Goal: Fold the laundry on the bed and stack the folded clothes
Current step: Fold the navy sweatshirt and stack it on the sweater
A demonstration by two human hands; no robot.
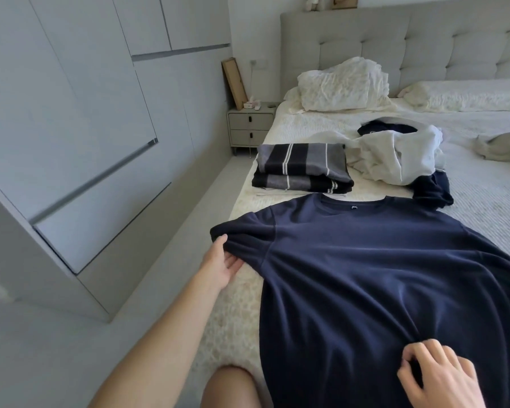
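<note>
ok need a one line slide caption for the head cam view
Left hand grips the sleeve of a navy shirt spread on the bed, right hand pinching its lower body.

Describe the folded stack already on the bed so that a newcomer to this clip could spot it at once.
Start at the bed and go to its left edge, level with the bedside cabinet. The folded stack lies there, beyond the collar of the spread navy shirt. Unlike the crumpled white-and-navy pile on its right, it is squarely folded, striped grey, navy and white.

Navy T-shirt spread flat on bed; folded striped stack beyond.
</note>
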